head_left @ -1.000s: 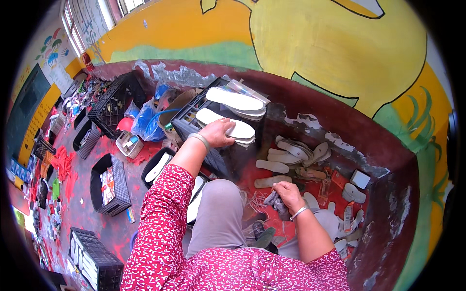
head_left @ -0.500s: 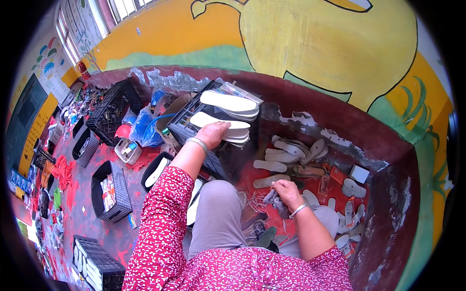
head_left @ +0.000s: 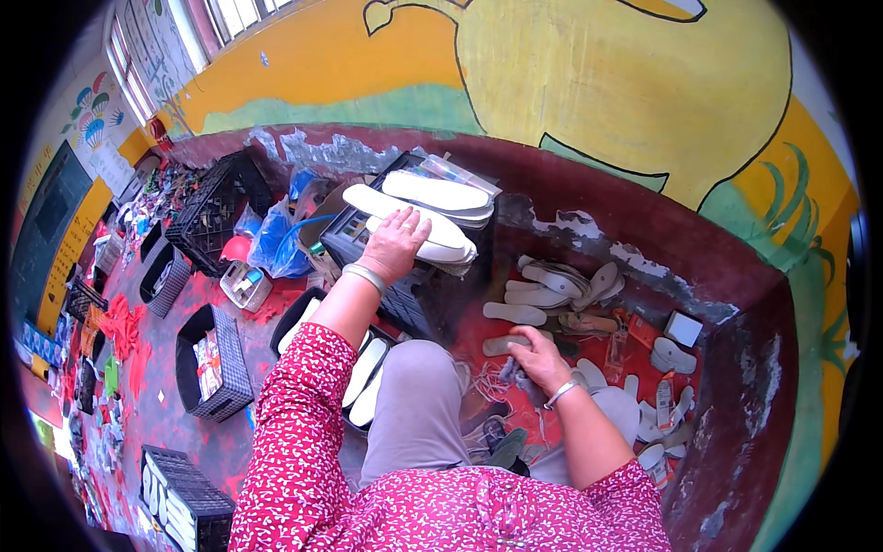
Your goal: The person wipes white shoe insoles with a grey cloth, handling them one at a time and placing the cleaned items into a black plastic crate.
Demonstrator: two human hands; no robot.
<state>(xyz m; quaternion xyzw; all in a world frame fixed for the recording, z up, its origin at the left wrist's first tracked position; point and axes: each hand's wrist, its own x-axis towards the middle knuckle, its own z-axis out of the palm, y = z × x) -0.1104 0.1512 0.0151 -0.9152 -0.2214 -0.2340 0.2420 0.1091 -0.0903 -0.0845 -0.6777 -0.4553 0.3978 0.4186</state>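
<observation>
My left hand grips a white insole that lies askew on top of a stack of similar insoles. Its fingers reach over the insole's upper face, while the thumb is hidden. Beside this stack, a second stack of white insoles rests on the same black plastic crate. Above the floor to the right of my knee, my right hand is closed on a crumpled grey cloth.
Loose insoles and a small white box lie against the wall on the right. A dark basket with white insoles stands by my left knee. Further left are a woven basket, another black crate and blue plastic bags.
My left hand has risen over the stack, and the top insole has slid to the upper left. My right hand has shifted slightly with the cloth in it.
</observation>
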